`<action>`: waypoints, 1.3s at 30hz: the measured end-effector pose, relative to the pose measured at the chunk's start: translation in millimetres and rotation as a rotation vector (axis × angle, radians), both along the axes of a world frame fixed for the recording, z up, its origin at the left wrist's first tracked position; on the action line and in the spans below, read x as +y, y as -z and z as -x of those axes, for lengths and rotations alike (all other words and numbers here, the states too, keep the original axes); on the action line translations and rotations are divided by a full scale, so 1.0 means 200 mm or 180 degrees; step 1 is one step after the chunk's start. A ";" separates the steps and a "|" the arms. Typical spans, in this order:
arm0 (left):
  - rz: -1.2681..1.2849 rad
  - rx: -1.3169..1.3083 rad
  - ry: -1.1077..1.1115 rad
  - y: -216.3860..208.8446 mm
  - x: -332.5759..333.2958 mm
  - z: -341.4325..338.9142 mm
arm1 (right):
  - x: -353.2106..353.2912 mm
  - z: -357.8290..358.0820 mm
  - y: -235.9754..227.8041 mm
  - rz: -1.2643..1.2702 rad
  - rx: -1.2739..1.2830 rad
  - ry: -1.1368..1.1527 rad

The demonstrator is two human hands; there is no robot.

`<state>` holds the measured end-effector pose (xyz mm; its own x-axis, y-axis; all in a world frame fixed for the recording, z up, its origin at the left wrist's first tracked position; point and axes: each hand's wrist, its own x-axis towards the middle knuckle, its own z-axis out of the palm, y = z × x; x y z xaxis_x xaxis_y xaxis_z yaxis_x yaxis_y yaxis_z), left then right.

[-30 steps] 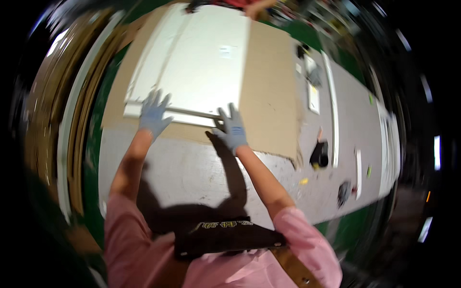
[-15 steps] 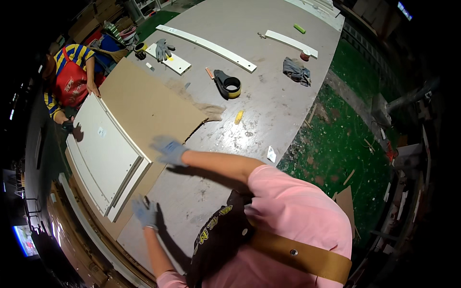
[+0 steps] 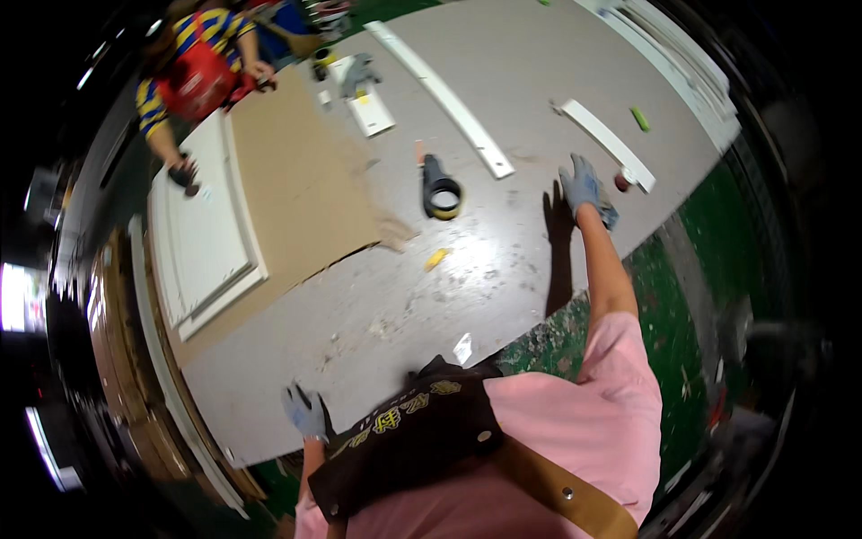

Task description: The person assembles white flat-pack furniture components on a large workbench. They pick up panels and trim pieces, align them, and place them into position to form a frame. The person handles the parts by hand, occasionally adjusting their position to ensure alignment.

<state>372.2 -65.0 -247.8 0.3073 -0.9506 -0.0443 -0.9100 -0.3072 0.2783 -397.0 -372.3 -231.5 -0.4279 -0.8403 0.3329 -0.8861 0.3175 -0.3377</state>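
Observation:
My right hand, in a grey glove, stretches to the right side of the table, fingers extended with nothing visible in them. It hides most of a crumpled grey cloth, beside a small reddish-brown round object and a short white strip. Whether it touches the cloth I cannot tell. My left hand, gloved too, is near the front edge of the table, its fingers apart and holding nothing. Left of centre, stacked white panels rest on a sheet of cardboard.
A black tape dispenser and a yellow piece lie mid-table. Behind them are a long white strip, a grey glove on a white board, and a green object. A co-worker stands far left, one hand on the panels.
My right hand has swung from beside the panels to the grey cloth. My left hand has drawn back from the panels toward the front edge. The view has turned.

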 end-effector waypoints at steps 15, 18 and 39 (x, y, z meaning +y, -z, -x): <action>-0.1074 -0.0914 -0.0160 -0.20 0.25 0.41 | -0.70 1.20 0.21 -0.2279 0.0228 0.0137; -0.0920 -0.0697 -0.0148 -0.22 0.22 0.55 | -0.80 1.34 0.32 -0.1625 -0.0167 -0.0520; -0.0096 0.4734 -0.0050 -0.48 -0.92 1.86 | -0.29 -0.97 -0.51 -0.1142 -0.7310 -0.3033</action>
<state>1.0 -249.6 -152.7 -0.0263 -0.9407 -0.3382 0.1988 -0.3365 0.9205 -203.5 -430.4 -130.0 0.5697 -0.8219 0.0015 0.6863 0.4747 -0.5511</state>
